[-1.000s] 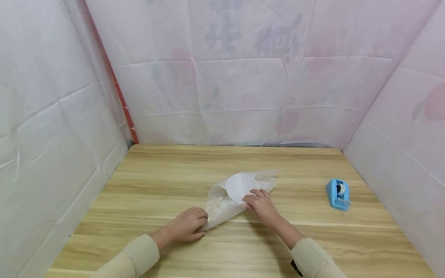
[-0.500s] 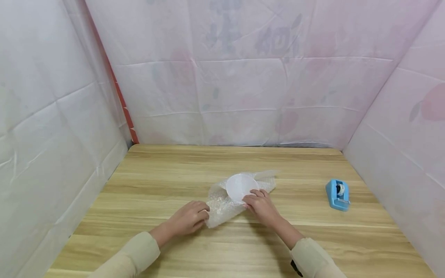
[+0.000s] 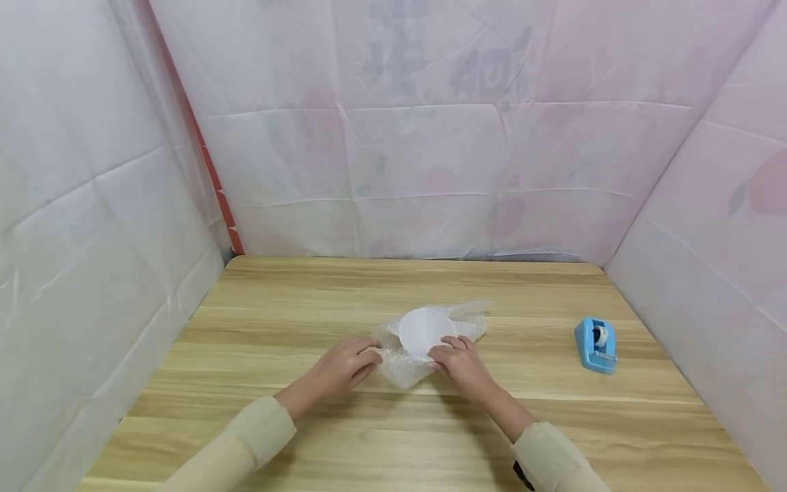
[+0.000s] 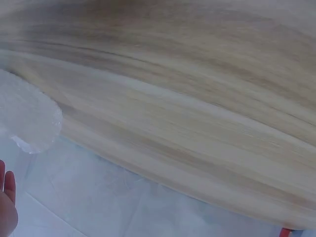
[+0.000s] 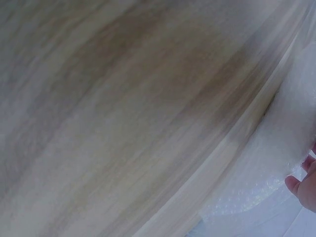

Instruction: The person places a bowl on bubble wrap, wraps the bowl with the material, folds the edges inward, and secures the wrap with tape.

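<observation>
A white, round, dish-like object (image 3: pixel 424 331) lies on a sheet of bubble wrap (image 3: pixel 402 370) near the middle of the wooden table. Whether it is a bowl or a lid is unclear. At the wrap's left corner, my left hand (image 3: pixel 344 365) pinches the sheet and lifts it toward the round object. My right hand (image 3: pixel 464 365) grips the round object's front right rim, fingertips on top and thumb below. Only a bit of the left hand (image 4: pixel 7 207) shows in the left wrist view. The right wrist view catches thumb and fingers of the right hand (image 5: pixel 305 187) against the bubble wrap (image 5: pixel 276 148).
A blue tape dispenser (image 3: pixel 594 345) with a roll in it stands on the right side of the wooden table (image 3: pixel 295 294). Pale printed sheeting (image 3: pixel 424 171) hangs behind the table and along both sides.
My left hand has moved up and right, bringing the wrap's left corner inward and folding it closer to the round object. The right hand has stayed at the rim.
</observation>
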Tool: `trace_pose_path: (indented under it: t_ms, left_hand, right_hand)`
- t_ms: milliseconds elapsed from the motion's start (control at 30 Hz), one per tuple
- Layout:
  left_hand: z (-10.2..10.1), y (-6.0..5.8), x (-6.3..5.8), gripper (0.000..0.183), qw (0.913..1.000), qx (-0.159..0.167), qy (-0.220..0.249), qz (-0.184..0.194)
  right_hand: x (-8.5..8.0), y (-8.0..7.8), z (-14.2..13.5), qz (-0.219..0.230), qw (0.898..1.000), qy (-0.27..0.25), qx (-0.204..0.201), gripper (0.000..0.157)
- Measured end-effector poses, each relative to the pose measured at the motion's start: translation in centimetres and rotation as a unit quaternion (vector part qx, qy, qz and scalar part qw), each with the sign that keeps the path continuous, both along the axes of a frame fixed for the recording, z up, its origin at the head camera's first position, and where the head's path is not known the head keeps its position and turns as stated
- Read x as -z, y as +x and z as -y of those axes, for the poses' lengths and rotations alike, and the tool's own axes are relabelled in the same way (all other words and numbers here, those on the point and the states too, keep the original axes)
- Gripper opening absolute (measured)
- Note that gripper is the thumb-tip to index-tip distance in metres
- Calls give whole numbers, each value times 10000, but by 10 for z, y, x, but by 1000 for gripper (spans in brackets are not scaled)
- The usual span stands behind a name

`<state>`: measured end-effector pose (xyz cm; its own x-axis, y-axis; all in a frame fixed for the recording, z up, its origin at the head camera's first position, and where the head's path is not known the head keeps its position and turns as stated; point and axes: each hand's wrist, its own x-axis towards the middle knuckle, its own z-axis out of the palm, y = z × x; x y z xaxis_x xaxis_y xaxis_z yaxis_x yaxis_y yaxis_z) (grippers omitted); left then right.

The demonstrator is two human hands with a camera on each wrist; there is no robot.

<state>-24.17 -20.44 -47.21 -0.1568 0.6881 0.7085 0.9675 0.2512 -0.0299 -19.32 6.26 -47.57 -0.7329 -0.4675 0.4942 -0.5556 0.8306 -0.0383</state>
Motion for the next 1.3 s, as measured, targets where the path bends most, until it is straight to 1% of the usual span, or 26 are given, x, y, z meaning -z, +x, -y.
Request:
trace_pose_path:
  t_ms: [133, 267, 367, 567, 633, 700, 800, 933, 1100, 1200, 1300]
  left_hand:
    - [-11, -6, -3, 3, 9999, 102, 117, -64]
    - [-25, -10, -7, 7, 9999, 98, 135, -2]
    - [-35, -13, -9, 6, 9999, 55, 93, 76]
    - [-53, -21, -4, 7, 9999, -4, -41, 153]
    - [-58, -24, -1, 7, 9997, -27, -95, 234]
    - [-63, -27, 1, 7, 9991, -48, -152, 393]
    - [-68, -30, 4, 10, 9983, -148, -200, 520]
    - [-73, -33, 5, 9, 9975, -340, -121, 616]
    - [-80, -38, 5, 8, 9934, -546, -58, 1008]
    - [-85, -41, 6, 7, 9903, -814, -140, 1115]
    - [-90, -42, 6, 8, 9878, -1125, -209, 1054]
  right_hand:
    - [1, -1, -1, -79, 9999, -33, -62, 15]
    - [2, -1, -2, -178, 9998, -40, -94, 14]
    - [2, -1, -3, -175, 9998, -27, -94, 14]
    - [2, -1, -4, -69, 10000, -41, -57, 14]
    - [2, -1, -4, -75, 10000, -36, -48, 14]
    - [2, -1, -4, -86, 9999, -38, -49, 15]
    - [3, -1, -3, -84, 10000, -27, -42, 15]
    - [4, -1, -2, -155, 9999, -27, -68, 16]
    - [5, -1, -2, -277, 9995, -90, -143, 15]
    - [6, -2, -2, -362, 9992, -60, -151, 14]
    - [6, -2, -2, -361, 9992, -53, -147, 13]
